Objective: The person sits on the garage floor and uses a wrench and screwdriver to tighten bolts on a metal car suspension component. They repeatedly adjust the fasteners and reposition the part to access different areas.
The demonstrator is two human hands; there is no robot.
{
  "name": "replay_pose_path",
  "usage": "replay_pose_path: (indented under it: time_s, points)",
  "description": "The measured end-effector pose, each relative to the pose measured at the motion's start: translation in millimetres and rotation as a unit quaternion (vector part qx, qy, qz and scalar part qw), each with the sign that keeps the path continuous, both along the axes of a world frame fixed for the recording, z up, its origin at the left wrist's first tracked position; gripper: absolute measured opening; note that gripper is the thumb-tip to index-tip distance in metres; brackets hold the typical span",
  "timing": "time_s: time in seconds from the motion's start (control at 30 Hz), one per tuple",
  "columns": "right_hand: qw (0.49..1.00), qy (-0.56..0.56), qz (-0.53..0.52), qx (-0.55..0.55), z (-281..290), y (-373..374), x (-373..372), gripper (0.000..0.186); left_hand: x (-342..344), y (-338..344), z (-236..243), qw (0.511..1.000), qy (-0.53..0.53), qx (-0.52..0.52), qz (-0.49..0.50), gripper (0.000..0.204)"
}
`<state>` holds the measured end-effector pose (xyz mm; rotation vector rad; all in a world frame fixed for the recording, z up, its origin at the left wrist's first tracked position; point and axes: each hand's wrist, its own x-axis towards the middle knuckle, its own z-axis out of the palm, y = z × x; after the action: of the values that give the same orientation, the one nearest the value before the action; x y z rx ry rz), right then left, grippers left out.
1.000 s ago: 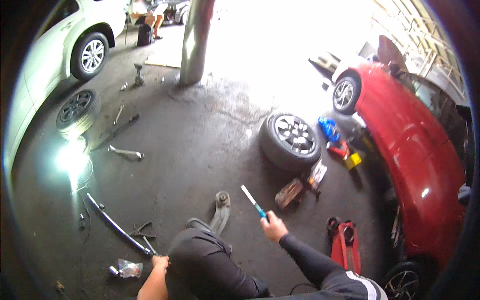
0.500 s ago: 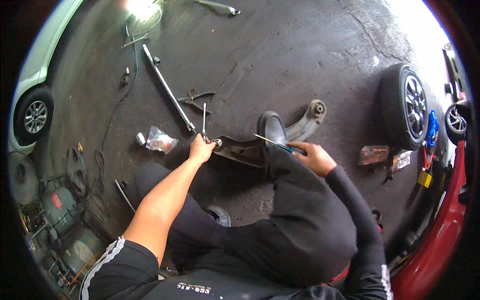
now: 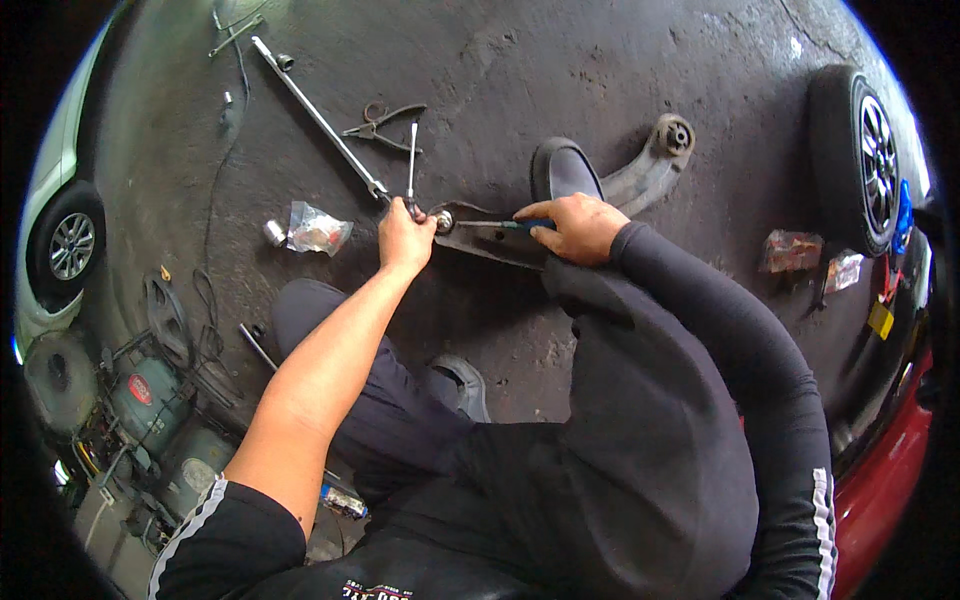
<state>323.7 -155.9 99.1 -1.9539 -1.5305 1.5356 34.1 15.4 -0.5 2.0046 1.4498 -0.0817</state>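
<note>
A rusty, curved car control arm (image 3: 650, 180) lies on the floor, with my shoe (image 3: 568, 170) resting across it. My right hand (image 3: 585, 228) is closed round the blue handle of a screwdriver (image 3: 480, 224). Its shaft points left along the arm, the tip at the shiny round joint (image 3: 443, 221) on the near-left end. Beside that joint my left hand (image 3: 406, 238) is closed, fingers pinched at the dark lower end of a slim metal tool (image 3: 413, 150) whose bright shaft points away from me. The fingers partly hide that tool's lower end.
A long steel bar (image 3: 318, 120) and circlip-type pliers (image 3: 385, 125) lie beyond my left hand. Left of it are a clear plastic packet (image 3: 318, 228) and a metal socket (image 3: 273, 233). A wheel (image 3: 855, 160) stands right; a compressor (image 3: 145, 400) is lower left.
My right hand has moved left and turned the screwdriver, bringing its tip to the round joint. My left hand stays by that end. The view has shifted, so the floor items appear higher.
</note>
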Motion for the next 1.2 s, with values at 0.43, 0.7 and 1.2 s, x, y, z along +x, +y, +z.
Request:
replay_pose_path:
  time_s: [0.43, 0.7, 1.2]
  points:
    - [0.999, -0.028, -0.025, -0.01, 4.5, -3.0, -19.4, 0.041, 0.0, 3.4, 5.2, 1.0, -0.026, -0.015, 0.0, 0.035]
    - [0.998, -0.042, -0.028, 0.021, 0.7, -11.6, -24.2, 0.04, 4.4, -0.3, 13.0, 1.0, -0.012, 0.015, -0.005, 0.032]
    - [0.995, -0.049, -0.052, 0.075, -8.6, -16.9, -29.5, 0.04, 7.5, -3.4, 12.4, 1.0, 0.009, 0.012, 0.002, 0.031]
